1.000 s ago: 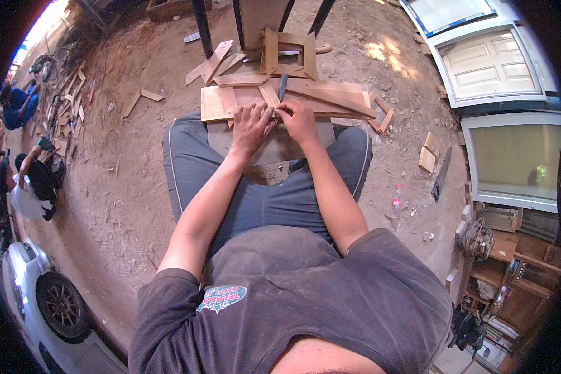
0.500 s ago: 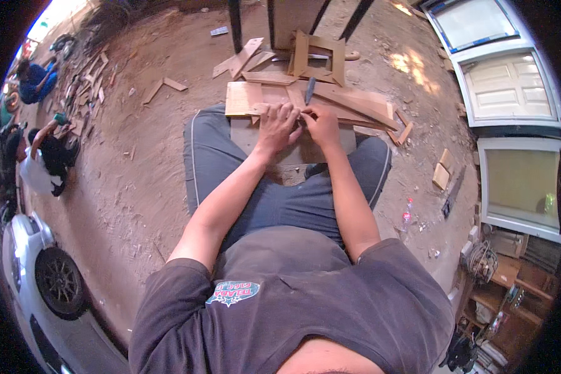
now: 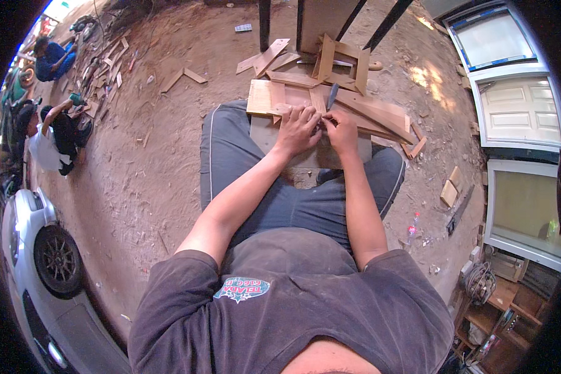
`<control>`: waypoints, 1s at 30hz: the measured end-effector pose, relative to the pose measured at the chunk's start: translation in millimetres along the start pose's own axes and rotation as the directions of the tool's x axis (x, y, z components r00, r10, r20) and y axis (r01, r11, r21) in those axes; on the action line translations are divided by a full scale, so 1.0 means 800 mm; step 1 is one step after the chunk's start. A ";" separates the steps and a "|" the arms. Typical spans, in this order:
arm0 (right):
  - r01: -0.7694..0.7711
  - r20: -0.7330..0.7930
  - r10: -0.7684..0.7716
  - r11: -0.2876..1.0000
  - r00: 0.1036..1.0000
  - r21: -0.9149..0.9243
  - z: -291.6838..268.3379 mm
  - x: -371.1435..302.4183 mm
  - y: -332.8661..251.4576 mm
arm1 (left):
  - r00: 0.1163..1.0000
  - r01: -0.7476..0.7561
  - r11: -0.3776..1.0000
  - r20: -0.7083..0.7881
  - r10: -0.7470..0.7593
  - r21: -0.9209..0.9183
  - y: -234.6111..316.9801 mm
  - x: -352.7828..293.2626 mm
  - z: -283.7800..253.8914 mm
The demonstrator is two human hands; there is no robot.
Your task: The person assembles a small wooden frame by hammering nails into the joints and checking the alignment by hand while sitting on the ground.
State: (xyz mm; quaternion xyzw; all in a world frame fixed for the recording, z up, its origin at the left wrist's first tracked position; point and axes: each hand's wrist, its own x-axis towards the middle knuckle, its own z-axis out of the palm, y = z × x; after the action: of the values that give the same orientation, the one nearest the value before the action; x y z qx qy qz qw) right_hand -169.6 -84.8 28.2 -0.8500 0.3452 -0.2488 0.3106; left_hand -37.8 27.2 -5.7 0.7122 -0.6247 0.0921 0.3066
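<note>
My left hand (image 3: 300,131) rests at the near edge of the wooden pieces across my lap, its fingers curled and its thumb side close to my right hand. The right hand (image 3: 341,134) has thumb and fingers pinched together, meeting the left fingertips. Whatever small thing lies between them is too hidden to name. Just beyond the fingers a dark-handled tool (image 3: 333,95) lies on the wood. Under the hands are a pale wooden board (image 3: 260,97) and a long wooden strip (image 3: 377,118). A greyish flat board (image 3: 263,132) supports them on my thighs.
A small wooden frame (image 3: 361,71) and crossed wood offcuts (image 3: 271,57) lie beyond my lap. More offcuts (image 3: 184,78) lie on the dirt floor. Two people, one in blue (image 3: 55,62), crouch at far left, near a silver car (image 3: 28,243). Framed windows (image 3: 522,193) stand at right.
The whole view has shifted, so the scene sits further right and the floor at left tilts a little. My hands stay together at the same spot on the wood, fingers shifting slightly.
</note>
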 end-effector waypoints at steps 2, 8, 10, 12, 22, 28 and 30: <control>0.027 -0.008 -0.028 0.999 1.000 -0.042 0.000 -0.001 0.002 | 1.000 0.009 0.999 -0.014 -0.010 -0.049 0.003 0.004 -0.006; 0.052 0.015 -0.051 0.997 0.999 -0.053 -0.007 0.000 0.011 | 0.995 0.053 0.960 -0.070 -0.075 -0.274 0.000 0.015 -0.003; 0.008 -0.005 -0.008 0.998 1.000 -0.056 -0.001 -0.003 0.008 | 0.989 0.061 0.939 -0.109 -0.103 -0.339 -0.004 0.019 0.000; 0.043 -0.028 -0.045 0.996 0.999 -0.073 -0.001 -0.003 0.017 | 0.990 0.047 0.914 -0.105 -0.097 -0.404 0.005 0.026 -0.001; -0.030 -0.026 0.031 0.999 0.999 0.042 0.001 -0.003 0.024 | 0.985 0.128 0.836 -0.026 -0.168 -0.533 0.009 0.032 0.005; -0.045 -0.011 0.046 0.995 0.999 0.090 0.001 0.000 0.027 | 0.983 0.129 0.852 -0.045 -0.176 -0.507 0.008 0.031 0.007; -0.064 -0.042 0.069 0.992 0.997 0.105 -0.005 0.003 0.024 | 0.984 0.114 0.865 -0.063 -0.165 -0.489 0.008 0.031 0.009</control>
State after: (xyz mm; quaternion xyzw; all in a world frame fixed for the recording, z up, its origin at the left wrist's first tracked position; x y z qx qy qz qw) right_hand -178.9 -99.0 18.1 -0.8149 0.3670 -0.2752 0.3543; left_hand -40.5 2.2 3.1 0.6508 -0.5580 -0.0527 0.5122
